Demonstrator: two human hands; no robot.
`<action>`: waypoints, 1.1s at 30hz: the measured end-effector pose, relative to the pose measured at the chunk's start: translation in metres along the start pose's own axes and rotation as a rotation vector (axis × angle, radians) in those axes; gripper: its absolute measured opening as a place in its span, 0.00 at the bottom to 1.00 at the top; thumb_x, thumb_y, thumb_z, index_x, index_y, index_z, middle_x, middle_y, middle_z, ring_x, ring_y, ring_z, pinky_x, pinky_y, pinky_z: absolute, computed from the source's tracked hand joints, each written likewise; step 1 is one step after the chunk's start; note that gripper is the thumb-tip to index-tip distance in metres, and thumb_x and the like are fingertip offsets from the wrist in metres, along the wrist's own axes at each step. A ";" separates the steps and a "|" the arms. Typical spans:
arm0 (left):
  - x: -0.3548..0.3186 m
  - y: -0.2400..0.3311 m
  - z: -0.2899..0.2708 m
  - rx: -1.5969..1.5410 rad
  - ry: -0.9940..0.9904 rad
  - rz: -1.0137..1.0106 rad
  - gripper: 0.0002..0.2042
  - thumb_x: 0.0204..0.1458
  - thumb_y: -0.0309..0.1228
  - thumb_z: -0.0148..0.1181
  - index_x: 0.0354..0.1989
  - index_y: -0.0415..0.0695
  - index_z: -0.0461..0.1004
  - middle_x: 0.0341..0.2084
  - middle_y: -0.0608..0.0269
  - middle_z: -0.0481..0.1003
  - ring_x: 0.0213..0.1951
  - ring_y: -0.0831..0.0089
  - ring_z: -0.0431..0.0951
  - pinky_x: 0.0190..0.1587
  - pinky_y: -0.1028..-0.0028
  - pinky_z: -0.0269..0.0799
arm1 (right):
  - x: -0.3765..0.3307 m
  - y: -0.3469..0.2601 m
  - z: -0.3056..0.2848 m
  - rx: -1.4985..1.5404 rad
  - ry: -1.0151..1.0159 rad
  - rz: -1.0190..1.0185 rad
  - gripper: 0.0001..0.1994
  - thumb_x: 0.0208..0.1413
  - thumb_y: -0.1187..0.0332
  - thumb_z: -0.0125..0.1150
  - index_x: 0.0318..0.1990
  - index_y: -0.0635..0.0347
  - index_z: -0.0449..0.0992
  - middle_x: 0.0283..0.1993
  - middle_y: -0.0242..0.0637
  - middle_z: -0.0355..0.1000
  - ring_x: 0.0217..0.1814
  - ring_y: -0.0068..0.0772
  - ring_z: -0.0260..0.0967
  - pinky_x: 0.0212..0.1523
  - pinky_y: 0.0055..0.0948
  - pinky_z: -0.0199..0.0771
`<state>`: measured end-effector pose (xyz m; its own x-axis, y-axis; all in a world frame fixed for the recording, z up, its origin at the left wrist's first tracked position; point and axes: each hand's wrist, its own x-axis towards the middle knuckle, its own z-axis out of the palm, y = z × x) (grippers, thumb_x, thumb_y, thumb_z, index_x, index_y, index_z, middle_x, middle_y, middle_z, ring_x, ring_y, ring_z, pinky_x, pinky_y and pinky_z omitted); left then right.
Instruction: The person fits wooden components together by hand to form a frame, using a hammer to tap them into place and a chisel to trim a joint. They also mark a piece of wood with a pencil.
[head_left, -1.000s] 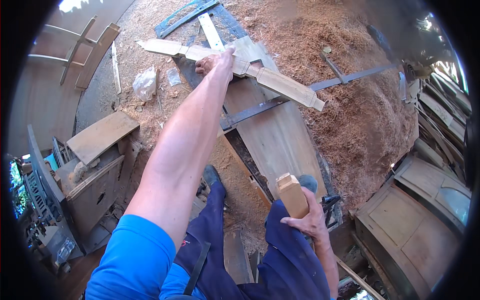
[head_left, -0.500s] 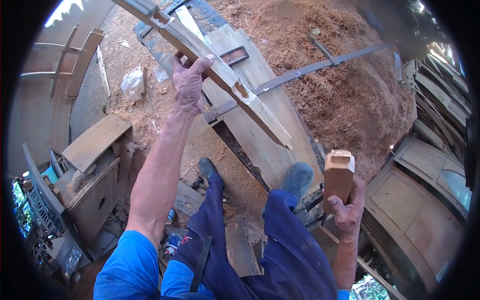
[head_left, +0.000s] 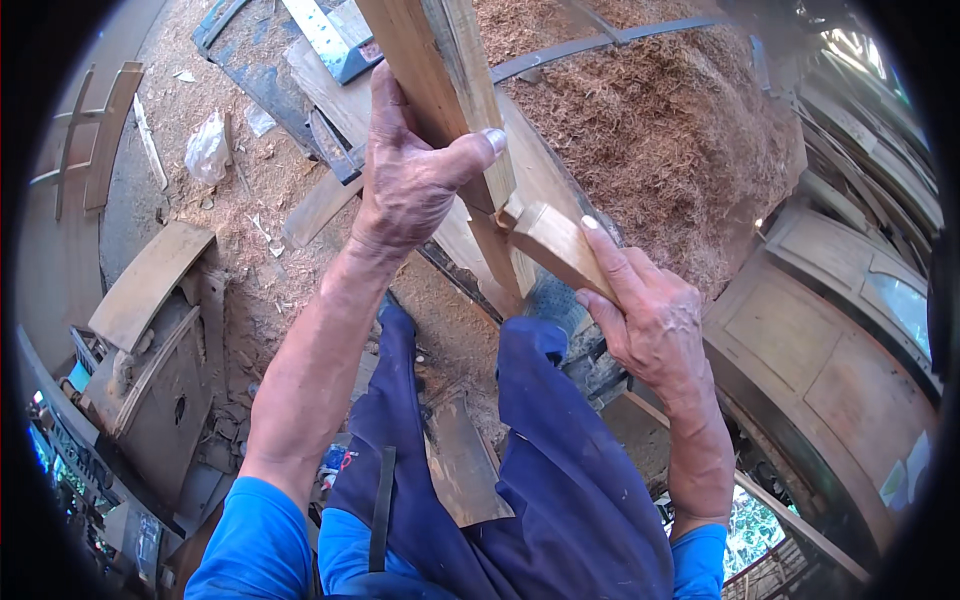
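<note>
Pale, planed timber fills both hands. The left hand (head_left: 415, 185) is wrapped around a long wooden slat (head_left: 450, 110), fingers curled behind it and the thumb pressed across its front face, so the piece stands steeply up and away from the body, its upper end leaving the picture at the top. The right hand (head_left: 650, 320) is closed round a short, chunky wooden block (head_left: 555, 245), index finger laid along its upper face; the block's far end meets the slat just below the left thumb, touching its edge. Held this way, the slat seems steadied by one hand while the other brings the block against it, though whether the two pieces are joined cannot be told.

Both pieces are smooth, square-edged and light tan, with straight grain showing on the slat.

Below the hands, blue trousers (head_left: 560, 470) and blue sleeves frame the view. Beyond lies a wide plank (head_left: 335, 95) on the floor, with a metal square (head_left: 320, 35) on it. A deep heap of reddish sawdust (head_left: 660, 130) spreads to the right, coarse and fibrous. A crumpled clear plastic bag (head_left: 207, 148) sits on the dusty ground to the left, near a curved board (head_left: 148, 282). Panelled wooden doors (head_left: 800, 340) lean at the right.
</note>
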<state>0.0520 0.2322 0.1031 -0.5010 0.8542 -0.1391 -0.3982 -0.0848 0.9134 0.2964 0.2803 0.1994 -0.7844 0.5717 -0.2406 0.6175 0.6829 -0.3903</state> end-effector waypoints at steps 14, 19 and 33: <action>-0.039 0.010 0.031 0.013 -0.047 0.107 0.34 0.47 0.18 0.65 0.62 0.44 0.53 0.48 0.56 0.68 0.48 0.64 0.79 0.51 0.65 0.80 | 0.002 -0.042 -0.041 -0.193 -0.271 0.074 0.27 0.59 0.63 0.60 0.65 0.63 0.68 0.35 0.45 0.73 0.26 0.45 0.77 0.29 0.41 0.79; -0.044 -0.002 0.042 0.115 0.027 -0.009 0.31 0.47 0.19 0.64 0.58 0.46 0.54 0.45 0.59 0.67 0.43 0.71 0.75 0.45 0.70 0.78 | 0.003 -0.032 -0.030 -0.136 -0.404 0.140 0.29 0.59 0.61 0.62 0.67 0.57 0.66 0.35 0.46 0.74 0.32 0.52 0.76 0.36 0.51 0.76; -0.023 0.010 0.056 0.612 -0.497 -0.258 0.38 0.55 0.51 0.65 0.68 0.40 0.59 0.51 0.45 0.74 0.50 0.60 0.78 0.58 0.61 0.73 | -0.014 0.028 -0.016 0.377 -0.309 0.281 0.21 0.55 0.59 0.65 0.55 0.56 0.78 0.45 0.51 0.78 0.46 0.55 0.77 0.47 0.45 0.75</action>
<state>0.1028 0.2408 0.1370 0.0042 0.9480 -0.3183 0.1064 0.3161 0.9427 0.3251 0.2989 0.2063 -0.6085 0.5095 -0.6084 0.7860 0.2811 -0.5507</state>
